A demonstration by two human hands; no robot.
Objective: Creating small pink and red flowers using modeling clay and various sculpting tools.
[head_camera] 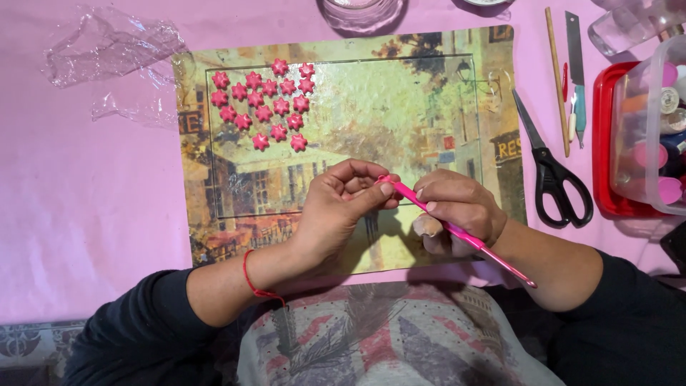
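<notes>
A pink cloth covers the tabletop (93, 207), and on it lies a placemat (429, 78) printed with a painted street scene, a clear sheet laid over its middle. Rows of small pink star-shaped pieces (264, 104) sit on the mat's upper left part. Crumpled clear film (107, 46) lies on the cloth to the left. To the right are black-handled scissors (554, 171), a thin wooden stick (557, 78), a small blade, and a red tray (604, 143) holding a clear box of thread spools.

Over the mat's lower edge, the right hand (457, 211) has its grip closed around a slim pink tool (457, 230), whose tip meets the left hand (336, 207). The left hand's fingers are pinched at that tip; anything between them is too small to make out. Glass containers at the top edge are cut off, as is the room beyond.
</notes>
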